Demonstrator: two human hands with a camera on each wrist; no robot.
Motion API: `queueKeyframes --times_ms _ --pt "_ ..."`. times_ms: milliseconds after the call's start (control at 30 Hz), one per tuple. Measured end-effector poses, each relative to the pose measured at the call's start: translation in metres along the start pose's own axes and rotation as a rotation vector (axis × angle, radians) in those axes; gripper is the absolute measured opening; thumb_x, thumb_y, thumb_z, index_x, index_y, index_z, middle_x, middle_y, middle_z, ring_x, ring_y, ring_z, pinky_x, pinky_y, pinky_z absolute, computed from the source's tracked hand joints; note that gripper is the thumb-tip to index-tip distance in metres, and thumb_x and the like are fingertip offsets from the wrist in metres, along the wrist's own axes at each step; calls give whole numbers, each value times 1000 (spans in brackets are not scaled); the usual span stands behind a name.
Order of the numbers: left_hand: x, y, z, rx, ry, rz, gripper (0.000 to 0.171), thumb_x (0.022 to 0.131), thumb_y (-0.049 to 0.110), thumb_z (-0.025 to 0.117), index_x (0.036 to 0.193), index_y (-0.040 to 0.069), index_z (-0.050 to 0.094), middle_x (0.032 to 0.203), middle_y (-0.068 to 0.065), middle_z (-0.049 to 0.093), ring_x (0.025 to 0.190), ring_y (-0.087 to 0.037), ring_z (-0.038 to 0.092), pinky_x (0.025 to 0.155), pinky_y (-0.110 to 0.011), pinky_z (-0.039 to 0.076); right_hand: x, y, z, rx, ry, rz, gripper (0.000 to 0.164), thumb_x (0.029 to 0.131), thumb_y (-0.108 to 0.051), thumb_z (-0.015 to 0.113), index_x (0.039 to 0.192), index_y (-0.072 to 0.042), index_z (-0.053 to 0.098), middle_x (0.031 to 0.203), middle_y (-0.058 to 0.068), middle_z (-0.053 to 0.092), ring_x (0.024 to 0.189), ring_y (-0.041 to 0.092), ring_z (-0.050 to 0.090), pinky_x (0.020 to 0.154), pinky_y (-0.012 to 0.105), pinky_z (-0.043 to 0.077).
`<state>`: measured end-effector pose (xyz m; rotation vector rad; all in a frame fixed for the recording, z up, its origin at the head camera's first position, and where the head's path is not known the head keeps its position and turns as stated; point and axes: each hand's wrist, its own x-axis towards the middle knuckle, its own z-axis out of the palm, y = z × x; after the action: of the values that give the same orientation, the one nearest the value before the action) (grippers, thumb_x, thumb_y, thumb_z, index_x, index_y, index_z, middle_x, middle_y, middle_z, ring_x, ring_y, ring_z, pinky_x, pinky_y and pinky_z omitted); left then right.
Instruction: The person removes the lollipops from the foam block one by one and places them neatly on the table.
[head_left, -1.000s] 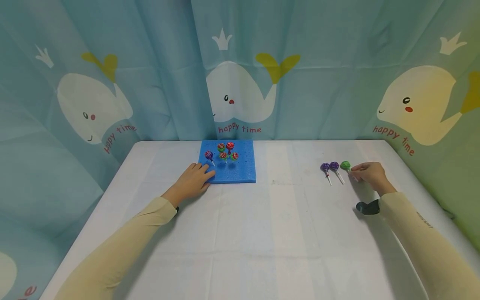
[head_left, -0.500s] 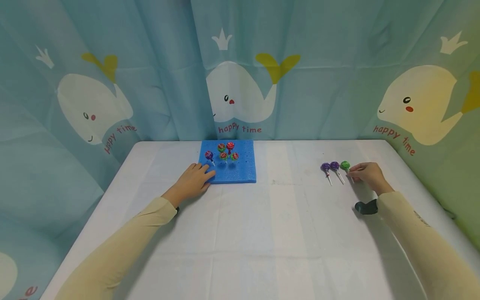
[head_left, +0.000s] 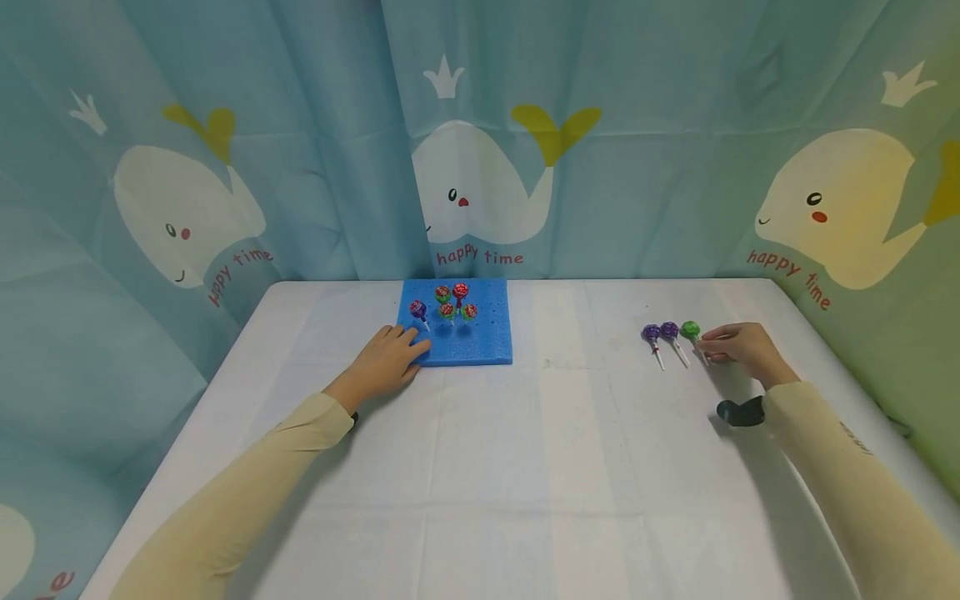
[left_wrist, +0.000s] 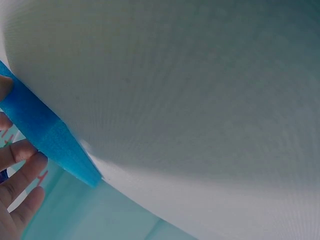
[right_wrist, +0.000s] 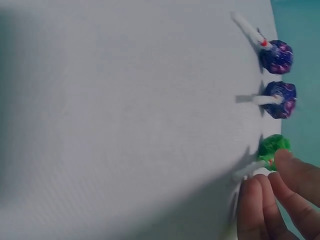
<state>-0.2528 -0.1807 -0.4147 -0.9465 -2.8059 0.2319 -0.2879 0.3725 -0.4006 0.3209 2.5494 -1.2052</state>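
Note:
My left hand (head_left: 382,361) rests on the near left corner of a blue foam block (head_left: 480,346). In the left wrist view its fingers (left_wrist: 25,172) lie fairly straight against the foam's edge. Several wrapped lollipops stand in the block: a purple one (head_left: 417,309) on the left, a red one (head_left: 460,290) at the back, and red-green ones (head_left: 469,311) around it. Over at the right, my right hand (head_left: 742,346) pinches a green lollipop (right_wrist: 274,145) at its stick just below the wrapper; the fingertips partly hide it. Two purple lollipops (head_left: 652,332) (right_wrist: 280,100) lie beside it.
A white cloth (head_left: 510,467) covers the table. Behind and around it hangs a blue-green curtain (head_left: 645,167) with printed whales. A dark piece (head_left: 741,412) sticks out at the right wrist, below the sleeve (head_left: 832,467).
My right hand has shifted slightly closer around the green lollipop's stick. The left hand, the foam block and the other lollipops stay where they were.

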Motion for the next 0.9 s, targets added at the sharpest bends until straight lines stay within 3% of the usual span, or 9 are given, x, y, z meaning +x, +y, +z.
queueKeyframes --times_ms 200,433,567,667,767,900 --pt "0 0 1 2 7 4 31 89 25 63 116 12 56 112 -15 59 100 -32 56 92 -47 45 -10 -2 -12 -13 -82 -88 55 93 -19 58 131 16 40 85 -16 66 72 -1 64 73 20 54" --pt "0 -1 3 5 16 2 31 89 25 62 116 12 56 112 -15 59 100 -32 56 92 -47 45 -16 -1 -23 -38 -106 -204 65 91 -30 60 134 12 37 90 -25 61 82 -7 62 77 19 53" --pt "0 -1 2 7 20 4 31 88 25 63 115 12 56 111 -15 59 99 -32 56 92 -47 45 -20 -3 -25 -23 -126 -364 52 92 -23 60 130 8 44 96 -24 64 87 -10 60 75 14 51" --pt "0 -1 2 7 20 8 30 88 25 63 115 12 56 110 -15 59 99 -31 56 91 -46 45 -22 -6 -25 18 -172 -496 33 93 -12 57 124 -4 53 103 -21 67 91 -9 62 75 14 51" --pt "0 -1 1 8 20 11 30 89 25 63 115 12 55 110 -15 59 98 -31 56 92 -46 45 -22 -14 -22 49 -231 -597 29 93 -5 55 120 -13 57 108 -18 67 95 -6 63 76 15 52" --pt "0 -1 2 12 23 15 30 88 25 63 114 12 55 110 -15 59 98 -31 56 91 -47 45 -24 -33 -14 9 -235 -600 32 92 -9 57 124 -8 56 112 -17 66 98 -1 64 79 17 51"
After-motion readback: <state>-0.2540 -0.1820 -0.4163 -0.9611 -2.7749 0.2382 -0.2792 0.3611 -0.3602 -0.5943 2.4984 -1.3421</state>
